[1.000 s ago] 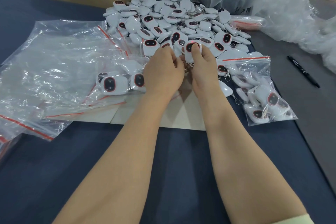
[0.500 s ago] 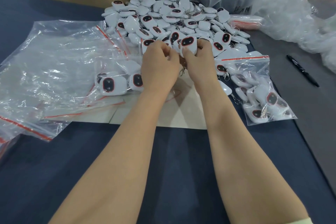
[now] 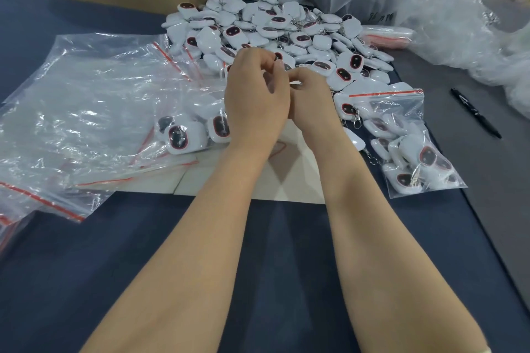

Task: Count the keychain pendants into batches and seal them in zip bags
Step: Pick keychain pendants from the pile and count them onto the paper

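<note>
left grip [image 3: 255,100]: fingers curled, thumb drawn to forefinger; whether anything is grasped cannot be told.
right grip [image 3: 312,103]: clenched round a pendant [image 3: 296,82], of which only a white sliver is seen between the fingers; pressed against the left grip.
change: half a second ago the pendant was held face-up above the right grip's fingers; now it has been tucked down into the hand. Both grips are kept at the near edge of the pile.
pendant pile [image 3: 286,28]: just beyond both grips, loose, many pieces left.
open bag [image 3: 186,135]: just left of the left grip, a few pendants inside; its seal cannot be made out.
filled bag [image 3: 410,152]: right of the right grip, red zip line appears shut, counted as a finished batch.
empty bags [image 3: 71,112]: stacked further left of the left grip.
pen [image 3: 476,113]: well right of the right grip, on the desk [image 3: 258,252].
meaning: one more piece is judged taken into the count. The batch in hand is not yet bagged. Counting is judged nowhere near finished.
</note>
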Tool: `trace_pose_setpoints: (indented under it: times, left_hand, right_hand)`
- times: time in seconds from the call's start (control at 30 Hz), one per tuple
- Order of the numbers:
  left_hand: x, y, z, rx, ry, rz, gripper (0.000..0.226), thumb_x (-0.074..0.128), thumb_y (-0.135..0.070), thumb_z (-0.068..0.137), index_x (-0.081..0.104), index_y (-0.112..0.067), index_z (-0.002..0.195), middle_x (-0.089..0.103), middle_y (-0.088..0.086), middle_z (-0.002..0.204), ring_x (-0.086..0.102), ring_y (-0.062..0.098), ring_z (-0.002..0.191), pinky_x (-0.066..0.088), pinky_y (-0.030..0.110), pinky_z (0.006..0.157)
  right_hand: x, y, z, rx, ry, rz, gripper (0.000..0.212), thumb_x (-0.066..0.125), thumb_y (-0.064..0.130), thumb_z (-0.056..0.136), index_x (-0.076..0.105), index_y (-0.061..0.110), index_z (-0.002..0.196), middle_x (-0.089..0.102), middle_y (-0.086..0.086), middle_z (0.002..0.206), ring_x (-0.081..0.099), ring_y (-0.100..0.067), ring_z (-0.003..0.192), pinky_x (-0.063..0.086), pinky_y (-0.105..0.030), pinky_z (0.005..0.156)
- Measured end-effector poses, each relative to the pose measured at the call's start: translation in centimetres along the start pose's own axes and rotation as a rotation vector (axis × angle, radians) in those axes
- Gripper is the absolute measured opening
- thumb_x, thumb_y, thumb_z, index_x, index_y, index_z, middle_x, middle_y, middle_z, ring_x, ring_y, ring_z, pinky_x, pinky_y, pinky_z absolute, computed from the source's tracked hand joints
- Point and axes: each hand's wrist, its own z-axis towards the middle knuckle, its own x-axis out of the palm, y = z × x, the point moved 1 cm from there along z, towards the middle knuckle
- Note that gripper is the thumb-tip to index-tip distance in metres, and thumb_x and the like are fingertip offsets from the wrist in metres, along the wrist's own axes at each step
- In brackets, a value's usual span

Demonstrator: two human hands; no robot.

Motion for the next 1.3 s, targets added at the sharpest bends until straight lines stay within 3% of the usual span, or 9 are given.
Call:
trace_pose_setpoints:
  times: [0.27, 0.43, 0.6, 0.77, 0.83, 0.9, 0.97, 1.1, 1.3]
  left_hand:
    - [0.1, 0.0, -0.1, 0.038, -0.015, 0.003, 0.010, 0.053, -0.011, 0.088, 0.058, -0.003, 0.083, 0.062, 0.007, 0.093, 0.056, 0.017, 0.087, 0.042, 0.024, 0.078]
    - [0.1, 0.3, 0.1, 0.001, -0.006, -0.017, 0.011, 0.053, -0.010, 0.089, 0.059, -0.001, 0.086, 0.062, 0.009, 0.096, 0.057, 0.019, 0.089, 0.045, 0.026, 0.080]
    - [0.0, 0.3, 0.1, -0.002, -0.012, -0.011, 0.009, 0.053, -0.010, 0.089, 0.059, -0.003, 0.086, 0.063, 0.007, 0.095, 0.055, 0.014, 0.087, 0.037, 0.012, 0.075]
    - [0.0, 0.5, 0.2, -0.059, -0.016, -0.055, 0.008, 0.054, -0.010, 0.090, 0.059, -0.006, 0.085, 0.063, 0.005, 0.095, 0.055, 0.013, 0.087, 0.042, 0.017, 0.078]
    - [0.1, 1.0, 0.4, -0.130, 0.005, -0.069, 0.009, 0.054, -0.013, 0.092, 0.057, -0.011, 0.084, 0.062, 0.002, 0.089, 0.054, 0.012, 0.084, 0.039, 0.013, 0.074]
    - [0.3, 1.6, 0.6, -0.195, 0.058, -0.020, 0.010, 0.054, -0.016, 0.092, 0.054, -0.014, 0.083, 0.060, -0.002, 0.086, 0.053, 0.011, 0.083, 0.036, 0.015, 0.070]
    - [0.7, 2.0, 0.5, -0.215, 0.137, 0.047, 0.010, 0.053, -0.019, 0.092, 0.057, -0.013, 0.086, 0.062, -0.002, 0.091, 0.055, 0.012, 0.085, 0.039, 0.020, 0.073]
    - [1.1, 2.2, 0.2, -0.161, 0.209, 0.155, 0.017, 0.051, -0.024, 0.092, 0.061, -0.009, 0.093, 0.064, 0.002, 0.097, 0.058, 0.017, 0.091, 0.046, 0.032, 0.081]
    - [1.1, 2.2, 0.2, -0.160, 0.208, 0.171, 0.015, 0.051, -0.023, 0.091, 0.060, -0.011, 0.092, 0.063, 0.001, 0.096, 0.057, 0.016, 0.089, 0.045, 0.031, 0.078]
  right_hand:
    - [-0.1, 0.3, -1.0, -0.091, 0.381, -0.096, 0.030, 0.041, -0.016, 0.085, 0.059, 0.007, 0.076, 0.053, -0.015, 0.072, 0.044, -0.019, 0.068, 0.036, -0.017, 0.050]
    - [0.8, 0.3, -0.7, -0.196, 0.185, -0.163, 0.036, 0.048, -0.004, 0.090, 0.056, 0.023, 0.068, 0.055, 0.017, 0.061, 0.050, 0.012, 0.054, 0.035, -0.004, 0.054]
    - [2.1, -0.4, -0.2, -0.196, 0.175, -0.372, 0.035, 0.053, 0.004, 0.089, 0.047, 0.026, 0.063, 0.048, 0.013, 0.062, 0.049, -0.014, 0.073, 0.036, -0.023, 0.063]
    - [1.0, -0.2, -1.0, -0.149, 0.288, -0.189, 0.036, 0.050, -0.009, 0.085, 0.056, 0.022, 0.068, 0.058, 0.015, 0.055, 0.051, 0.005, 0.055, 0.040, -0.013, 0.054]
    - [0.6, 0.0, -0.6, -0.107, 0.116, -0.121, 0.027, 0.049, -0.004, 0.087, 0.070, 0.012, 0.084, 0.067, 0.011, 0.069, 0.058, -0.001, 0.063, 0.044, -0.020, 0.064]
    - [-0.3, -0.3, 0.2, -0.082, -0.169, -0.313, 0.027, 0.049, 0.005, 0.089, 0.069, 0.012, 0.105, 0.069, 0.001, 0.098, 0.062, -0.012, 0.092, 0.045, -0.027, 0.084]
    - [-1.2, -1.0, 0.5, -0.029, -0.293, -0.564, 0.032, 0.049, 0.014, 0.093, 0.058, 0.013, 0.124, 0.059, -0.006, 0.126, 0.050, -0.024, 0.120, 0.037, -0.033, 0.102]
    - [-0.6, -2.4, 0.8, 0.004, -0.121, -0.986, 0.043, 0.052, 0.016, 0.093, 0.043, 0.010, 0.135, 0.043, -0.015, 0.140, 0.038, -0.031, 0.131, 0.027, -0.036, 0.108]
    - [0.9, -3.2, 1.3, -0.161, -0.043, -1.102, 0.042, 0.049, 0.022, 0.094, 0.043, 0.017, 0.135, 0.043, -0.006, 0.140, 0.038, -0.028, 0.129, 0.028, -0.035, 0.102]
